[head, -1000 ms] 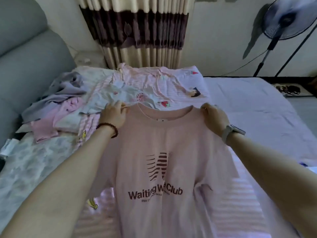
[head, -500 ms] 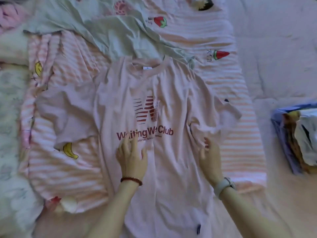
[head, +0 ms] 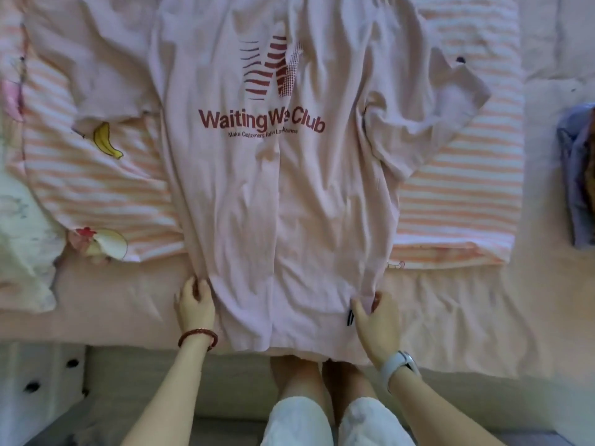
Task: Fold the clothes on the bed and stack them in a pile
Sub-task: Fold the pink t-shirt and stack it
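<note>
A pale pink T-shirt [head: 277, 194] printed "Waiting We Club" lies face up and spread lengthwise on the bed [head: 450, 304], its hem reaching the near edge and hanging slightly over it. The upper part of the shirt rests on a pink-and-white striped sheet [head: 457, 201] with a banana print [head: 106, 141]; both short sleeves lie out to the sides, creased. The left hand [head: 194, 304] pinches the shirt's left lower side edge, fingers curled round the fabric — the grip is closed on the cloth. The right hand [head: 375, 317] does the same at the right lower side edge, with a fold of fabric bunched between thumb and fingers. A small stack of folded clothes [head: 578, 178] sits at the far right of the bed, well apart from the shirt.
</note>
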